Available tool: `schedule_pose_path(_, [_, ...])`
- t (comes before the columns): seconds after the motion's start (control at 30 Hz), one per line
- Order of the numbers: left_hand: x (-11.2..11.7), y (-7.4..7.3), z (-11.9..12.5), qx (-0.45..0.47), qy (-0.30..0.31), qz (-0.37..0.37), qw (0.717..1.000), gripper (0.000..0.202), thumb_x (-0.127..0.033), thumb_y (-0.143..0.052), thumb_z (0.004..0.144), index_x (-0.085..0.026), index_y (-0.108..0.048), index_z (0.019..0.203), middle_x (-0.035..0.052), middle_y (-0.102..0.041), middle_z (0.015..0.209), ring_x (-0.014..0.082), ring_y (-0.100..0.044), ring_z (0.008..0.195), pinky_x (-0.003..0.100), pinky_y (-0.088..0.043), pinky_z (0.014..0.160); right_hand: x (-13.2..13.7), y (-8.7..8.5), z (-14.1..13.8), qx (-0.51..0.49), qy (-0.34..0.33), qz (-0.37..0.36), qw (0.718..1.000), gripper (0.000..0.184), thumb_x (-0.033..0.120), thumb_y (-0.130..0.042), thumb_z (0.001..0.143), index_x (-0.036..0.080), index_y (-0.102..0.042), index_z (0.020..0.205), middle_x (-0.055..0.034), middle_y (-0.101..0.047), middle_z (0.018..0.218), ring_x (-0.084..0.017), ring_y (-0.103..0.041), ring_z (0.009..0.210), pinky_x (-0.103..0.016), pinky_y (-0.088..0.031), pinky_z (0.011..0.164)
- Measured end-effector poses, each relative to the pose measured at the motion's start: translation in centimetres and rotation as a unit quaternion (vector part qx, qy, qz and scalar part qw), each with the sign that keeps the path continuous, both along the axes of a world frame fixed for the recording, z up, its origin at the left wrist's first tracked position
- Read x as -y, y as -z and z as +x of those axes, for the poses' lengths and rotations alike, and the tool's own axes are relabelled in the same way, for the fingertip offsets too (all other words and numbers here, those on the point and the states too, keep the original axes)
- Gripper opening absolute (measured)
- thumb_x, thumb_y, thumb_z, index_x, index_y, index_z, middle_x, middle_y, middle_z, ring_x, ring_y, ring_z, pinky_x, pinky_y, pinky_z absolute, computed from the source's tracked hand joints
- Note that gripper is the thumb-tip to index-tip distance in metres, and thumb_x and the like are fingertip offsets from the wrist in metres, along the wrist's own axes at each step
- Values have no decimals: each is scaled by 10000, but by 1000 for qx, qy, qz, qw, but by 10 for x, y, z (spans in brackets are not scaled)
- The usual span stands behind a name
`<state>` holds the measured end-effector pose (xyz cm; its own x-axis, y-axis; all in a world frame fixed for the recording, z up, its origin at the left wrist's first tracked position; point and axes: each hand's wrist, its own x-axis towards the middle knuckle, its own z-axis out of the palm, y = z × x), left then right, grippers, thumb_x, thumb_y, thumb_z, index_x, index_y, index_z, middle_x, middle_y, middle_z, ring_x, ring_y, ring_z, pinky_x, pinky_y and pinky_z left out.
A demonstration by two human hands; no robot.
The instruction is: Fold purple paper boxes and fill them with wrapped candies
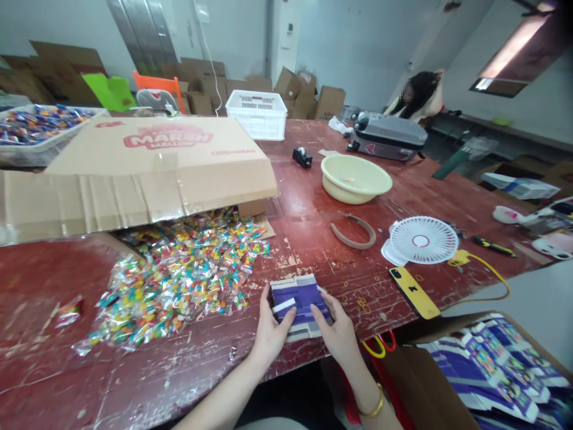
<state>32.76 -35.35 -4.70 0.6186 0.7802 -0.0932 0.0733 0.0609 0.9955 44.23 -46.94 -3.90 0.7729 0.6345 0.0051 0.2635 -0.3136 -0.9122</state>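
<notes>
Both my hands hold a stack of flat purple cartons with grey and white flaps at the table's front edge. My left hand grips its left side, thumb on top by a white strip. From the right, my right hand clasps the other side with its thumb lying on the purple face. To the left lies a heap of small clear bags of colourful candies, spilling from under a cardboard box printed "MARSH MALLOW". One small candy bag sits apart at the far left.
Rubber bands, a yellow phone, a white fan, a brown headband and a pale yellow basin lie to the right. A box of purple cartons stands lower right. Farther back are a tape dispenser, a suitcase and a person.
</notes>
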Motion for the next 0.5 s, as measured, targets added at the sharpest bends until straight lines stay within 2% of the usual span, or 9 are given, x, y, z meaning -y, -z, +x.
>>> schedule_pose_path(0.1, [-8,3,5,-49,-29,25,998,897,-526,-602,753,-170,-132,1429,97,-246,1459,171,-288,1346,330,-239,1156,-8,-9,3,30,-8,-67,997,639,534,-522,812,144,-468,1316,-106,-499,1284,-215,-507,1173,-362,-418,1020])
schedule_pose_path(0.2, [-17,1,9,-106,-42,126,985,820,-537,-596,764,-190,-233,1412,88,-239,1466,187,-230,1370,375,-194,1162,-19,-19,5,104,-11,-136,985,689,553,-443,829,107,-443,1355,-80,-463,1331,-226,-458,1230,-374,-379,1059])
schedule_pose_path(0.3, [-23,-8,13,-152,-15,212,965,777,-528,-615,749,-215,-309,1390,69,-202,1489,194,-207,1378,398,-219,1142,-33,-32,8,130,-28,-190,973,641,530,-394,870,124,-422,1365,-47,-462,1335,-211,-470,1214,-352,-389,1037])
schedule_pose_path(0.4, [-22,-15,15,-185,17,222,957,794,-521,-629,722,-209,-333,1390,65,-158,1507,226,-198,1379,431,-229,1127,-52,-48,11,126,-36,-262,956,584,517,-394,904,162,-391,1367,-58,-496,1290,-237,-508,1160,-362,-416,972])
schedule_pose_path(0.5, [-21,-17,15,-199,38,222,954,754,-502,-613,728,-207,-370,1378,66,-132,1514,242,-185,1383,441,-222,1122,-73,-62,16,151,-52,-341,926,578,531,-370,921,142,-381,1348,-106,-520,1230,-282,-528,1108,-396,-424,906])
